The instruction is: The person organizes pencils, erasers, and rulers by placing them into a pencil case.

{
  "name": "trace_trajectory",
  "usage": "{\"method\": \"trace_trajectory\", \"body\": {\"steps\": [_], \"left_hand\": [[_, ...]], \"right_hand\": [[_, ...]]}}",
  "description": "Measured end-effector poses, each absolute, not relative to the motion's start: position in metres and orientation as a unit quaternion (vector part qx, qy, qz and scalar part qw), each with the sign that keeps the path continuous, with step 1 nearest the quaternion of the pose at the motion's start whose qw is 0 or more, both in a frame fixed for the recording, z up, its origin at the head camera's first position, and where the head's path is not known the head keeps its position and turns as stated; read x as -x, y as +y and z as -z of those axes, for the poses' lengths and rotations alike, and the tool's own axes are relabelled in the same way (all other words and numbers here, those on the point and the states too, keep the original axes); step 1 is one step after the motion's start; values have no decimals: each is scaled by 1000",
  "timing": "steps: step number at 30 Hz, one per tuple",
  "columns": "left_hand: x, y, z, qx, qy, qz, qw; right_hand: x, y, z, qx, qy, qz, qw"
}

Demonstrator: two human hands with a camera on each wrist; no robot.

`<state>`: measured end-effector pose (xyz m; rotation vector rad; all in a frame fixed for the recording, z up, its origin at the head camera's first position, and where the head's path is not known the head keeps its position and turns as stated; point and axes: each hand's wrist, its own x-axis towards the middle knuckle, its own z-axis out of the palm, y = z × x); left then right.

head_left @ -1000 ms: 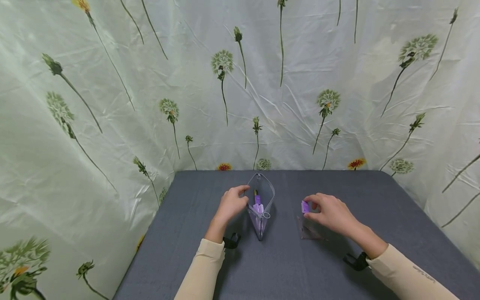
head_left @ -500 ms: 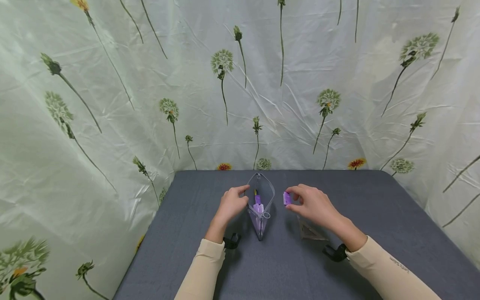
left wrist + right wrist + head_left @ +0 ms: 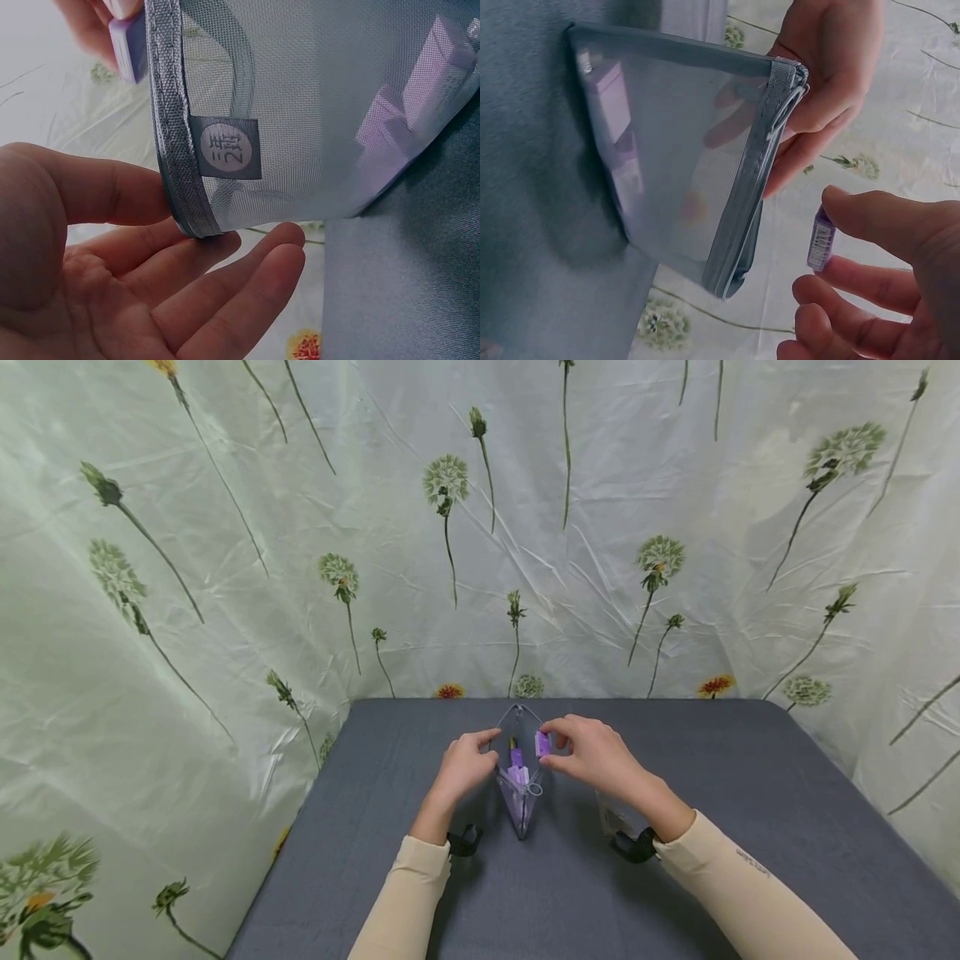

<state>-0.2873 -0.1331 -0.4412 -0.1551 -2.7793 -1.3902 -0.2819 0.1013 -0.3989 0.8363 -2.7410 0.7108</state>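
Observation:
A grey mesh zip pouch (image 3: 519,814) stands upright on the table with its mouth spread wide. Thumb and forefinger of my left hand (image 3: 463,770) pinch its left rim; the left wrist view shows a round-logo tag (image 3: 229,148) beside them. Several purple items (image 3: 611,105) lie at the bottom of the pouch, and a yellow-and-black tip (image 3: 513,744) shows among them. Between thumb and forefinger, my right hand (image 3: 600,758) holds a small purple block with a printed white label (image 3: 822,241), at the pouch's right rim and outside the mouth in the right wrist view.
Partly covered by the right forearm, a clear triangular ruler (image 3: 611,812) lies on the dark grey table (image 3: 405,760). Behind the table's far edge hangs a pale curtain (image 3: 375,527) printed with dandelions. A black strap (image 3: 633,846) circles the right wrist.
My right hand has carried the small purple block leftward and slightly away from me, from above the ruler to the pouch's right rim. The left hand and pouch have stayed in place.

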Motion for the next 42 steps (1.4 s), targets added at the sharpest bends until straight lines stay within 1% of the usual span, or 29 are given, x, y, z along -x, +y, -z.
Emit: {"method": "trace_trajectory", "body": {"steps": [12,23,27,37,42], "left_hand": [[288,-128,441,55,-896,440,13],[291,-128,439,59,-896,440,13],[292,-129,441,59,-898,436,17],[290,-133,440,55,-897,437,24],[288,-135,442,52,-896,440,19]], "right_hand": [[290,83,399,-272,-935,-224,38],[292,81,395,-260,-939,-223,-4],[292,86,395,-244,-941,-235,0],[291,102,397,-225,-942,-247,36],[288,115,403,-202,-946,-251,39]]}}
